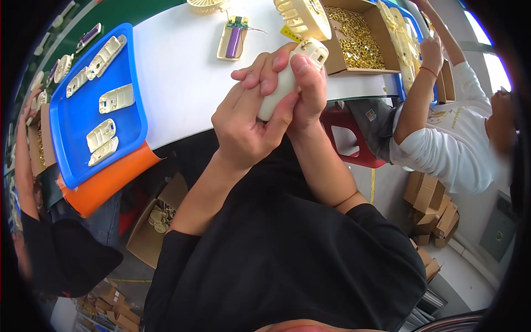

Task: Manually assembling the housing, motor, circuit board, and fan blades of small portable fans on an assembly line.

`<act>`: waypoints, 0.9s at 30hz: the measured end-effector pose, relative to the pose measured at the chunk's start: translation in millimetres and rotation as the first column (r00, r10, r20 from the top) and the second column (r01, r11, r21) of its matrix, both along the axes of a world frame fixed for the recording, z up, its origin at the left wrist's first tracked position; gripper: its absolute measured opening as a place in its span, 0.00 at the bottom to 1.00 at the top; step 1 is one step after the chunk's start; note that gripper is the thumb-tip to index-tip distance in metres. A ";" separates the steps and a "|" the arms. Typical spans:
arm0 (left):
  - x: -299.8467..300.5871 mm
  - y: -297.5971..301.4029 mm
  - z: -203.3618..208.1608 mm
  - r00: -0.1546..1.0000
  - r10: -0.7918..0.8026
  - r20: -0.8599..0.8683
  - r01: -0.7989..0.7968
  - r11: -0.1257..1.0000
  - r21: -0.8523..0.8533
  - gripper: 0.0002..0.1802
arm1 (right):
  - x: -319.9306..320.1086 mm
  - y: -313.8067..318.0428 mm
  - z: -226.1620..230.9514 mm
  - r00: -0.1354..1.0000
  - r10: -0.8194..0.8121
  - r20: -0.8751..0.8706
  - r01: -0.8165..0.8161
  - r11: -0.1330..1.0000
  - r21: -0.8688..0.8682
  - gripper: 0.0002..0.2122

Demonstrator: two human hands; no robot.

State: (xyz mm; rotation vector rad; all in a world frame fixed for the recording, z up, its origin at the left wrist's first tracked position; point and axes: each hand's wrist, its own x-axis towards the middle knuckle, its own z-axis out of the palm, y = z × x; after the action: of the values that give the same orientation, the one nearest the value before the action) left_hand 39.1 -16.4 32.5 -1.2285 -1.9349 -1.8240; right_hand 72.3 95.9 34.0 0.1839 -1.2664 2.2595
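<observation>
Both my hands are wrapped round a cream plastic handle casing (284, 86), held tilted above the table's near edge. My left hand (243, 122) closes on its left side, with fingers pressed over the front. My right hand (306, 94) grips the right side, its thumb near the top end, where a small opening shows. The casing's underside is hidden in my palms. Just beyond lies an open cream shell half (223, 45) holding a purple cylindrical battery (234, 43) and a green circuit board (238, 23) with thin wires. A cream slatted fan head (301, 17) stands behind my right hand.
On the left, a blue tray (139, 105) carries several cream shell parts, above an orange sheet (119, 180). A cardboard box (362, 71) of small gold pieces sits back right. Co-workers flank me: a white sleeve (423, 138) on the right, an arm (23, 166) on the left.
</observation>
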 end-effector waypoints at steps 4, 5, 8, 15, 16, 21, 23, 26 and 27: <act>-5.7 -2.5 -3.7 0.991 -0.060 0.122 0.069 0.995 -0.071 0.15 | -5.5 9.0 -2.7 0.999 0.029 0.018 -0.028 0.999 -0.019 0.17; -6.7 -2.0 -5.2 0.979 -0.098 0.178 0.111 0.992 -0.065 0.15 | -5.6 12.4 -4.5 0.999 0.031 0.005 -0.031 0.999 -0.030 0.17; -11.6 -6.9 -5.9 0.916 -0.201 0.348 0.225 0.974 -0.029 0.16 | -3.3 17.1 10.2 0.997 0.025 0.071 -0.028 0.999 0.039 0.15; -9.4 -15.5 -12.1 0.915 -0.203 0.348 0.197 0.979 0.052 0.16 | -1.6 -0.1 25.3 0.991 -0.014 0.132 -0.006 0.989 0.148 0.08; -9.5 -16.7 -11.2 0.961 -0.165 0.223 0.164 0.986 0.026 0.18 | -2.0 -1.6 26.9 0.993 0.016 0.117 -0.034 0.988 0.151 0.09; -12.7 -32.7 -38.4 0.917 -0.280 0.285 0.243 0.957 0.157 0.22 | -5.1 -21.6 49.3 0.968 -0.045 0.247 -0.031 0.955 0.296 0.12; -14.9 -33.8 -32.6 0.828 -0.369 0.423 0.287 0.926 0.246 0.23 | -4.9 -29.1 54.6 0.943 -0.105 0.314 -0.016 0.934 0.358 0.14; -12.4 -25.3 -17.0 0.314 -0.677 0.666 0.083 0.719 0.690 0.27 | -1.1 -35.1 54.9 0.924 -0.236 0.301 0.028 0.827 0.561 0.15; -15.0 -24.8 -19.3 0.319 -0.669 0.671 0.085 0.726 0.683 0.27 | 0.4 -36.8 56.0 0.926 -0.230 0.299 0.029 0.833 0.553 0.15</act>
State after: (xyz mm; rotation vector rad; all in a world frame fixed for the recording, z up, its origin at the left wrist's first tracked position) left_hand 24.1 -41.2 13.2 -0.4891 -1.1196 -3.5555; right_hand 72.7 59.1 90.0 -0.1200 -2.0323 1.8095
